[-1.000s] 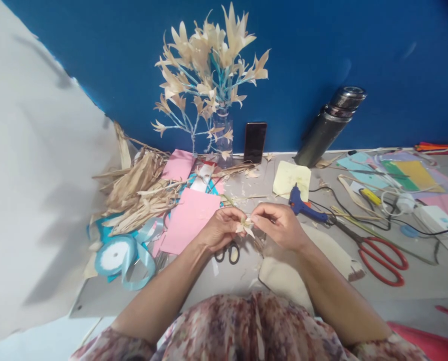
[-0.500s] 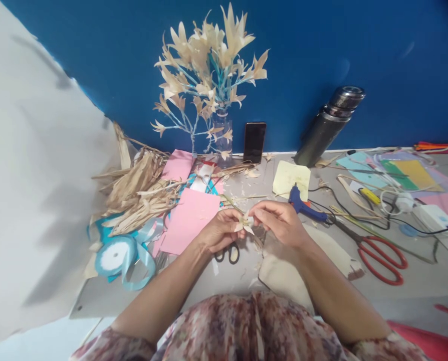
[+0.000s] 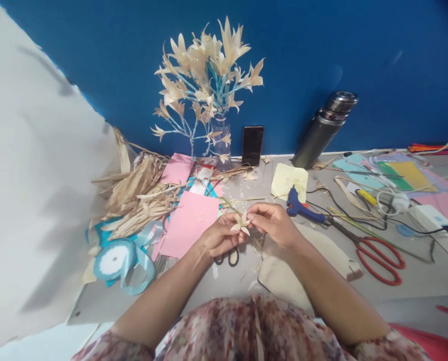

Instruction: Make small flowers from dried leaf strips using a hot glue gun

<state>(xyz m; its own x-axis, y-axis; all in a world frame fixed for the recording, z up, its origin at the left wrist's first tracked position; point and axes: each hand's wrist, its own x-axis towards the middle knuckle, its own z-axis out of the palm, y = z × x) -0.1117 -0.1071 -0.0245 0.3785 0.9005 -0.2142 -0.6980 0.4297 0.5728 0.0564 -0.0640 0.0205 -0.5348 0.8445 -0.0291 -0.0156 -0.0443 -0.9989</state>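
Observation:
A small cream husk flower (image 3: 241,224) is pinched between my two hands above the grey table (image 3: 415,281). My left hand (image 3: 218,235) grips it from the left with fingers closed. From the right, my right hand (image 3: 274,224) holds its petals with thumb and fingertips pressed together. Small black-handled scissors (image 3: 229,257) lie partly hidden under my left hand. A cream husk sheet (image 3: 284,271) lies under my right wrist.
A vase of cream husk flowers (image 3: 207,80) on blue stems stands at the back by a phone (image 3: 252,145) and a steel flask (image 3: 323,129). Dried husks (image 3: 137,195), pink paper (image 3: 189,223) and blue ribbon (image 3: 115,256) lie left. Blue glue gun (image 3: 301,208), red scissors (image 3: 378,253), cables and coloured sheets lie right.
Both hands with the flower have shifted slightly left and up in the picture, fingers turning the petals. The view has tilted down a little.

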